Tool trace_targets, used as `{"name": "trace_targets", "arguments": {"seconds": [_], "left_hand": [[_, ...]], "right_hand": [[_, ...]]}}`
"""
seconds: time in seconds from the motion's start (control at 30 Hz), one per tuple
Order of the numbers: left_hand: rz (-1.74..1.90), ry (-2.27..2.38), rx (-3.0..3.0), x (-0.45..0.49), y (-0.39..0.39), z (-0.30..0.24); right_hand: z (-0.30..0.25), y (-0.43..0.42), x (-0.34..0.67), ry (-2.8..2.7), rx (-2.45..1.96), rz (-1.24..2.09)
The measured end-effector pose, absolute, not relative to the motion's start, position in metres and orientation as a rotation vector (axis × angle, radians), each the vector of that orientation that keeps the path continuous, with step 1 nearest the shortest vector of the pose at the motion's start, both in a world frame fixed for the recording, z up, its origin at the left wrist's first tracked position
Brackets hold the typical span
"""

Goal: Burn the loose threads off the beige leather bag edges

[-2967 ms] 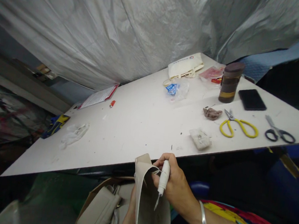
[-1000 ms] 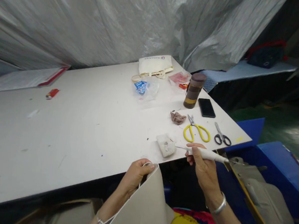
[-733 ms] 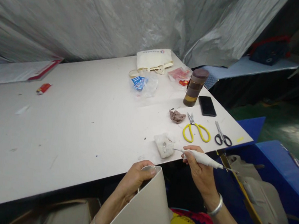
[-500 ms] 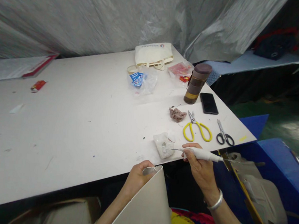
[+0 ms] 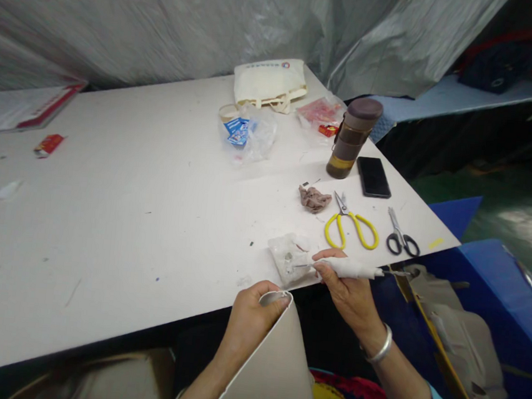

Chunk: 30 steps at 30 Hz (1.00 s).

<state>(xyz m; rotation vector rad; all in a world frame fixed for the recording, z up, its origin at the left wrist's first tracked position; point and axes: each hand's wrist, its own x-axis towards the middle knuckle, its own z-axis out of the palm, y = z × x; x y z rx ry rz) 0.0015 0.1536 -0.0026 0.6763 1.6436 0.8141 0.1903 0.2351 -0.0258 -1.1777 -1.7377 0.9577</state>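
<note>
My left hand [image 5: 254, 321] is closed on the upper edge of a beige leather-like piece [image 5: 278, 370], its thumb inside the curled rim. That piece stands tilted below the table's front edge, and its lower part runs out of view. In my right hand [image 5: 348, 295] is a white pen-like tool [image 5: 351, 268] with a thin metal tip, held between thumb and fingers. The tip lies over a small whitish plastic-wrapped pad [image 5: 284, 251] at the table edge. Whether it touches the pad I cannot tell.
Yellow-handled scissors [image 5: 359, 230], black-handled scissors [image 5: 403, 243], a crumpled brown scrap [image 5: 314, 200], a phone [image 5: 374, 177] and a bottle [image 5: 354, 139] lie or stand to the right on the white table [image 5: 119, 210]. Beige pieces [image 5: 464, 331] fill a box at right.
The tool's tip has moved left, further over the whitish pad. The beige piece has shifted slightly and its metal fitting has left view. The camera view has shifted a little.
</note>
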Motion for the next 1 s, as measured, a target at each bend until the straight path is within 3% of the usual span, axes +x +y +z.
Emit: {"name": "trace_targets", "arguments": {"seconds": [0.57, 0.83, 1.0], "left_hand": [[0.813, 1.657, 0.682, 0.016, 0.150, 0.019], [0.740, 1.630, 0.727, 0.026, 0.145, 0.018], [0.716, 1.627, 0.779, 0.031, 0.147, 0.017]], "right_hand": [[-0.037, 0.234, 0.189, -1.621, -1.160, 1.044], [-0.027, 0.228, 0.194, -1.282, -0.966, 1.528], [-0.016, 0.229, 0.197, -1.401, -0.956, 1.565]]}}
